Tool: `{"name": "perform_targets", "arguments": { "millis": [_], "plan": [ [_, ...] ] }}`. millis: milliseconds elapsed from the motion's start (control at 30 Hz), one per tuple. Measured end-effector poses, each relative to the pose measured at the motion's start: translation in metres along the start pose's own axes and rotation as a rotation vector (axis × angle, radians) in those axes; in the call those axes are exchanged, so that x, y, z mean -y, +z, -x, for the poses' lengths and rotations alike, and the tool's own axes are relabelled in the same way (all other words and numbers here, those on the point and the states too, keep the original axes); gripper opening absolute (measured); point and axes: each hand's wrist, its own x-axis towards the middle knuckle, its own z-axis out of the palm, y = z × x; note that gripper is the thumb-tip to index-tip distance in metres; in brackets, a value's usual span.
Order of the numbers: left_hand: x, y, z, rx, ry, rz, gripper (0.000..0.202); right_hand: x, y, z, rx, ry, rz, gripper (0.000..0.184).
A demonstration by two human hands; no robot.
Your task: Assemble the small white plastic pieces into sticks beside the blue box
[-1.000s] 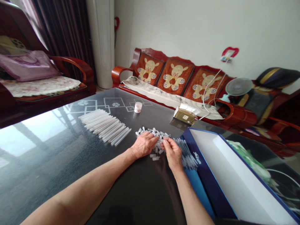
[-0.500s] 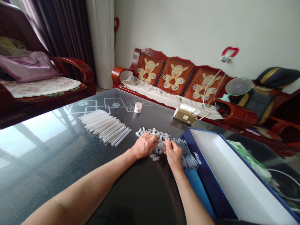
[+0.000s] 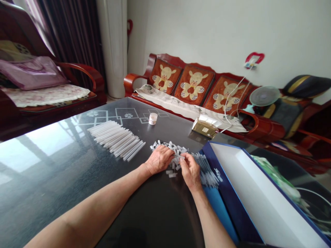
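My left hand [image 3: 159, 159] lies palm down at the edge of a heap of small white plastic pieces [image 3: 168, 146], fingers over them. My right hand [image 3: 190, 171] pinches a thin translucent tube [image 3: 178, 156], whose far end reaches my left fingertips. Beside that hand, a fan of thin translucent rods [image 3: 206, 171] lies partly hidden under my fingers. Further left, longer white translucent tubes [image 3: 116, 139] lie side by side in a slanted row. A few loose pieces sit just below my left hand.
The dark glossy table [image 3: 51, 162] reflects the window. A navy box lid [image 3: 222, 193] with white interior lies at right, next to a gold packet [image 3: 204, 128] and a small white jar [image 3: 153, 118]. A red wooden sofa stands beyond the table.
My right hand has shifted slightly and now pinches the thin tube nearer my left fingertips. The heap, rods and row of tubes look unchanged, apart from a small shift of the whole view.
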Motion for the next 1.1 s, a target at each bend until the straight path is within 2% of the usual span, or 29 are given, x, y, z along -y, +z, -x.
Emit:
{"name": "perform_targets", "arguments": {
  "millis": [167, 400, 600, 867, 1100],
  "plan": [
    [-0.0014, -0.001, -0.0002, -0.005, 0.016, 0.008, 0.019, -0.0009, -0.0011, -0.0005, 0.043, 0.046, -0.009, 0.03],
    [-0.0017, -0.0011, -0.0008, 0.018, 0.055, 0.049, 0.018, -0.0013, -0.0026, -0.0008, -0.054, -0.002, 0.15, 0.036],
    [-0.001, 0.0012, 0.0, 0.006, 0.043, 0.045, 0.017, 0.0031, -0.0012, 0.0014, -0.073, -0.09, 0.165, 0.023],
    [0.0005, 0.0003, 0.0, -0.008, 0.041, 0.052, 0.02, -0.003, -0.003, 0.0003, 0.047, -0.025, 0.094, 0.023],
    [-0.0056, -0.0028, -0.0012, 0.007, 0.071, 0.079, 0.021, -0.0047, -0.0063, -0.0007, -0.001, -0.144, 0.274, 0.032]
  ]
}}
